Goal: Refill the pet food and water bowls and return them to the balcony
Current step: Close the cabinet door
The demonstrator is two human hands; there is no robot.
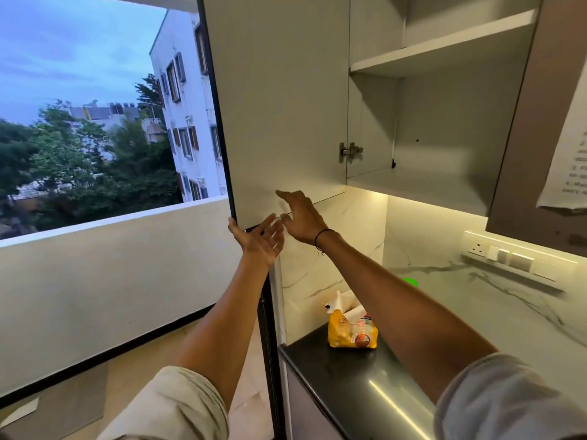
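An open wall cabinet door (286, 106) fills the view, its shelves bare. Below, a yellow pet food bag (351, 333) sits on the dark counter (333, 376). Left hand (259, 241) and right hand (301, 217), fingers spread and gripping nothing, touch the door's lower edge. Likely closing it; next, reach down for the bag. No bowls visible.

Two bare forearms, pale beige sleeves (178, 404) pushed up to the elbows, thin black band (321, 235) on right wrist
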